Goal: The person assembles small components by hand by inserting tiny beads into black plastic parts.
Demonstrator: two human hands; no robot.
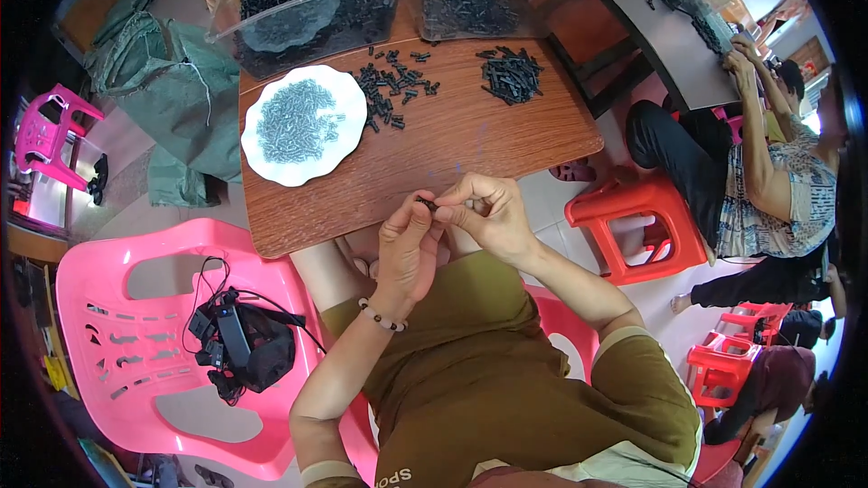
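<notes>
My left hand (409, 253) and my right hand (493, 217) meet just off the near edge of the wooden table (434, 149). Between their fingertips is a small black plastic piece (427, 203), partly covered by the fingers, so its exact kind is unclear. Both hands pinch at it. Beyond them, a white scalloped plate (354, 108) bears a heap of tiny clear or silvery pieces (298, 122), perhaps springs. Loose short black pieces (393, 86) lie scattered beside the plate. A separate pile of longer black pieces (511, 77) sits farther right.
Two clear plastic bins, a left one (217, 36) and a right one (434, 34), hold black parts at the table's far side. A pink chair (99, 325) with a black bag (271, 352) stands at left. A red stool (633, 226) and a co-worker (768, 172) are at right.
</notes>
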